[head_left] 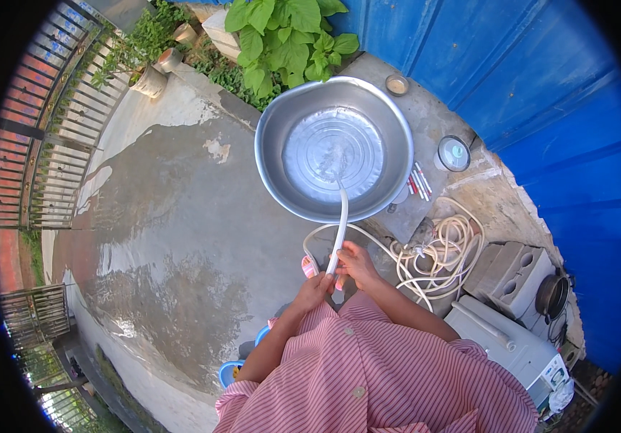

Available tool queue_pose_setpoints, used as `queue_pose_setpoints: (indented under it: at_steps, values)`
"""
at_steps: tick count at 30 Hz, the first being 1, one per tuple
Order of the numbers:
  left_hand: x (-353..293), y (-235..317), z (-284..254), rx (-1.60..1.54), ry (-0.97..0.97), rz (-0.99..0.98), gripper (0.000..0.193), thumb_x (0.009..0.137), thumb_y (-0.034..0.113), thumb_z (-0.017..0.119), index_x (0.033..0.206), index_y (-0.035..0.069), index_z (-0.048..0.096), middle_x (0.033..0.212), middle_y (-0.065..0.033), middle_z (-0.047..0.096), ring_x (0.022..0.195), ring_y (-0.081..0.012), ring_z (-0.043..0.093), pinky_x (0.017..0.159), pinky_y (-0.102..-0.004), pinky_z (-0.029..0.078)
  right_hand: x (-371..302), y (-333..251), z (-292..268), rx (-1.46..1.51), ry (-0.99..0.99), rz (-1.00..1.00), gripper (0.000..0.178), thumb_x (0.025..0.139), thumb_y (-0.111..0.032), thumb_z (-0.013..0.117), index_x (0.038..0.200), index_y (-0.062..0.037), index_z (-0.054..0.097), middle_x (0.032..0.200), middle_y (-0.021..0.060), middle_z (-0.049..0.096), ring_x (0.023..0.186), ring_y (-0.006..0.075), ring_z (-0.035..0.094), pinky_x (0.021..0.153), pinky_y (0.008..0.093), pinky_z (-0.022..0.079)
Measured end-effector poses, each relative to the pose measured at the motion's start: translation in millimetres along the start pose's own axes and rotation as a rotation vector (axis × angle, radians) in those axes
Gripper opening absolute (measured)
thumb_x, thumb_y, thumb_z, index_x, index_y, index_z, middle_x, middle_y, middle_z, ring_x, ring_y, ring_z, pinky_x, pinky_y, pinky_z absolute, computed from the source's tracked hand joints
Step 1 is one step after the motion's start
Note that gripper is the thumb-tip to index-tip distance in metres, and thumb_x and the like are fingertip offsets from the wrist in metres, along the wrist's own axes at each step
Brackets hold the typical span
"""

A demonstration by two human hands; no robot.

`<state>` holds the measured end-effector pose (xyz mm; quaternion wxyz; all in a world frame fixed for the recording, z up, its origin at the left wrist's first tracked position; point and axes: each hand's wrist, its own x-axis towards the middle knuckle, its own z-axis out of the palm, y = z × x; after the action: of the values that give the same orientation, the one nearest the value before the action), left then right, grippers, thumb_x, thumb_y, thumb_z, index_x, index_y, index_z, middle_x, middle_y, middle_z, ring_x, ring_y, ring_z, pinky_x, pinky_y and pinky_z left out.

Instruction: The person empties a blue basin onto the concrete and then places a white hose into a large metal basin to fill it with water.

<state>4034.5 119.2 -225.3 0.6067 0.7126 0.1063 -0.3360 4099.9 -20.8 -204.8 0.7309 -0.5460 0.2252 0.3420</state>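
Note:
A white hose [343, 216] rises from my hands and bends over the near rim of a large silver metal basin [268, 159]. Water runs from its end onto the ringed bottom of the basin, where a shallow layer ripples. My left hand [315, 291] is closed around the lower part of the hose. Just above it, my right hand [358, 264] grips the same hose from the right side, thumb and fingers against it. Behind my hands, part of a pink slipper [310, 267] shows below the basin.
Loops of pale hose [455, 249] lie at the right beside grey hollow blocks [509, 278] and a grey-blue washing machine [501, 339]. Right of the basin are several thin sticks [420, 180] and a round dish [454, 154]. Leafy plants [289, 36] and a blue metal wall [483, 72] stand behind.

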Motion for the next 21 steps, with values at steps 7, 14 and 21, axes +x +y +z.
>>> queue_pose_setpoints:
  at_steps: [7,14,21]
  values:
    - [-1.8,3.0,-0.5,0.002,0.001,-0.009,0.034,0.086,0.031,0.03,0.074,0.005,0.048,0.064,-0.0023,0.047,0.062,-0.0121,0.045,0.059,-0.0255,0.038,2.4,4.3,0.8,0.007,0.007,-0.015,0.03,0.08,-0.015,0.046,0.106,-0.0017,0.042,0.088,0.0098,0.055,0.074,0.0129,0.053,0.06,0.0239,0.046]
    - [-3.8,1.3,-1.1,-0.019,0.0,-0.014,0.034,0.086,0.031,0.03,0.075,0.005,0.048,0.064,-0.002,0.047,0.062,-0.0119,0.045,0.06,-0.0254,0.038,3.5,7.6,1.4,-0.023,0.008,-0.007,0.03,0.08,-0.015,0.046,0.106,-0.0015,0.042,0.088,0.0102,0.055,0.074,0.0132,0.054,0.06,0.0237,0.046]
    - [-6.8,2.8,-3.2,0.001,-0.004,-0.033,0.034,0.086,0.031,0.031,0.076,0.005,0.049,0.064,-0.0021,0.048,0.063,-0.0116,0.046,0.06,-0.0251,0.038,1.5,7.5,3.7,-0.012,0.009,-0.005,0.028,0.08,-0.014,0.046,0.104,-0.0013,0.043,0.088,0.0106,0.055,0.075,0.014,0.054,0.06,0.0244,0.047]
